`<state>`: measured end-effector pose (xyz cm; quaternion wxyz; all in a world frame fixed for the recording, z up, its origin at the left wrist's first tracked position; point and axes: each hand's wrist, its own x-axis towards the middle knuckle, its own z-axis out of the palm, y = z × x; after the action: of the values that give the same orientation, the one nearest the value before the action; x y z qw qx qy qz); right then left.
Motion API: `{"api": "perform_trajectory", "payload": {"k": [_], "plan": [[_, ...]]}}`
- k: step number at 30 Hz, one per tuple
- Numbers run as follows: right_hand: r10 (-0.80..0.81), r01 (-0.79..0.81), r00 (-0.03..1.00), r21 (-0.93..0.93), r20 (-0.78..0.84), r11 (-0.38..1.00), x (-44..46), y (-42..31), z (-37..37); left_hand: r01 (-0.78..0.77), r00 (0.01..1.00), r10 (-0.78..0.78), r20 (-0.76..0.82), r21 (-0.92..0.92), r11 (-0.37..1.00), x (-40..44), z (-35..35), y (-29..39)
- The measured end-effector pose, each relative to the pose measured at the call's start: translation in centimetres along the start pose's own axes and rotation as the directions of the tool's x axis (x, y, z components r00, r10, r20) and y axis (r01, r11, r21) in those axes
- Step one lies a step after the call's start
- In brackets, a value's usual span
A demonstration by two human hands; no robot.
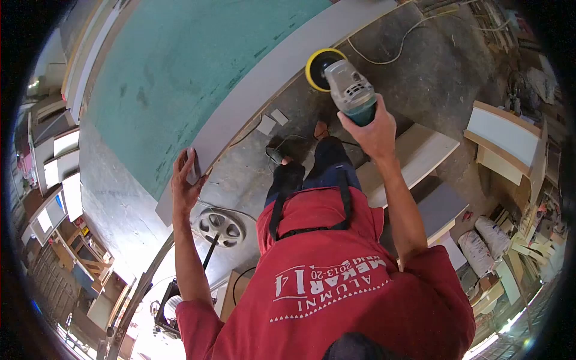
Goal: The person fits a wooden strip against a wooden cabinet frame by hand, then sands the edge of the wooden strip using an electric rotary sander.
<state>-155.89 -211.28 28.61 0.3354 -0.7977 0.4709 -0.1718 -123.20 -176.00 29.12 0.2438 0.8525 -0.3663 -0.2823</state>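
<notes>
My right hand (373,127) is wrapped round the body of an angle grinder (351,90). Its round backing pad (323,69) has a yellow rim and overlaps the edge of a long grey board (258,90) in view; I cannot tell whether they touch. Over the board's near left end, my left hand (185,183) is closed on a small grey piece (193,170), perhaps folded sandpaper, mostly covered by the fingers. Beside the grey board lies a large green surface (180,78) with dark smudges.
A pale plank (420,150) lies to my right, with a grey panel (441,204) beyond it. Cables (393,60) and small white pieces (273,120) lie on the floor by my feet. A spoked wheel (221,227) stands at lower left. White sacks (483,249) are at right.
</notes>
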Motion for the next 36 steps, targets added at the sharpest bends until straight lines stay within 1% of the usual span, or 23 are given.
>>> {"api": "perform_trajectory", "payload": {"k": [2, 3, 7, 9, 10, 12, 13, 15, 16, 17, 19, 21, 22, 24, 28, 30, 32, 36], "plan": [[0.014, -0.012, 0.999, 0.041, -0.041, 0.999, 0.9, 0.9, -0.6, -0.015, 1.0, 0.015, 0.001, -0.003, 1.0, 0.0, 0.1, -0.1], [0.013, -0.011, 0.999, 0.042, -0.04, 0.999, 1.1, 1.1, -0.9, -0.034, 0.999, 0.034, 0.002, -0.007, 0.999, 0.0, 0.0, -0.2], [0.004, -0.003, 1.0, 0.042, -0.018, 0.999, 0.7, 0.6, -1.5, -0.03, 0.999, 0.031, 0.031, -0.033, 0.999, 0.3, -0.9, -0.2], [-0.008, 0.008, 1.0, 0.035, -0.011, 0.999, -0.3, -0.5, -1.3, 0.008, 0.997, 0.0, 0.073, -0.111, 0.994, 0.4, -1.3, -0.2], [-0.046, 0.046, 0.999, 0.039, 0.005, 0.998, -0.8, -1.2, -1.0, 0.003, 0.997, 0.005, 0.072, -0.111, 0.994, 0.4, -1.4, -0.2], [-0.096, 0.095, 0.995, 0.037, 0.033, 0.995, -1.8, -2.1, -0.1, 0.048, 0.995, -0.034, 0.096, -0.154, 0.987, 0.6, -1.5, -0.2], [-0.095, 0.094, 0.995, 0.035, 0.026, 0.995, -2.3, -2.6, 0.3, 0.042, 0.995, -0.027, 0.097, -0.154, 0.987, 0.7, -1.6, -0.1], [-0.105, 0.103, 0.989, 0.024, 0.106, 0.994, -3.0, -3.5, 1.1, 0.014, 0.993, -0.001, 0.115, -0.109, 0.994, 0.5, -1.6, -0.1], [-0.163, 0.159, 0.983, 0.053, 0.084, 0.986, -3.2, -3.8, 1.6, 0.009, 0.993, 0.004, 0.117, -0.11, 0.994, 0.4, -1.5, -0.2], [-0.161, 0.157, 0.984, 0.05, 0.08, 0.986, -3.3, -4.2, 1.8, 0.023, 0.995, -0.009, 0.097, -0.146, 0.989, 0.3, -1.2, -0.4], [-0.111, 0.107, 0.98, 0.031, 0.168, 0.994, -3.6, -4.8, 1.9, 0.034, 0.996, -0.019, 0.082, -0.185, 0.982, 0.3, -0.8, -0.3], [-0.111, 0.106, 0.981, 0.035, 0.159, 0.994, -3.4, -4.6, 1.7, 0.077, 0.996, -0.064, 0.067, -0.221, 0.972, 0.3, -0.7, -0.1], [-0.103, 0.098, 0.982, 0.034, 0.158, 0.995, -3.2, -4.5, 1.6, 0.075, 0.996, -0.06, 0.072, -0.223, 0.972, 0.3, -0.7, 0.0], [-0.091, 0.087, 0.984, 0.029, 0.156, 0.996, -2.6, -4.0, 1.1, 0.025, 0.998, -0.018, 0.059, -0.124, 0.992, 0.3, -0.9, 0.1], [-0.07, 0.07, 0.992, 0.004, 0.104, 0.998, -0.8, -2.3, -0.3, 0.033, 0.998, -0.024, 0.058, -0.15, 0.988, 0.2, -0.7, 0.0], [-0.061, 0.062, 0.994, -0.006, 0.094, 0.998, 0.4, -1.3, -1.1, 0.018, 0.999, -0.017, 0.049, -0.028, 0.999, 0.3, -0.9, 0.5], [-0.076, 0.077, 0.996, -0.033, 0.038, 0.996, 1.7, -0.5, -1.7, 0.021, 0.999, -0.019, 0.045, -0.049, 0.999, 0.2, -0.7, -0.1], [-0.047, 0.048, 0.998, -0.03, 0.042, 0.998, 4.5, 1.7, -3.3, 0.05, 0.998, -0.047, 0.044, -0.065, 0.997, 0.3, -0.8, 1.2]]}}
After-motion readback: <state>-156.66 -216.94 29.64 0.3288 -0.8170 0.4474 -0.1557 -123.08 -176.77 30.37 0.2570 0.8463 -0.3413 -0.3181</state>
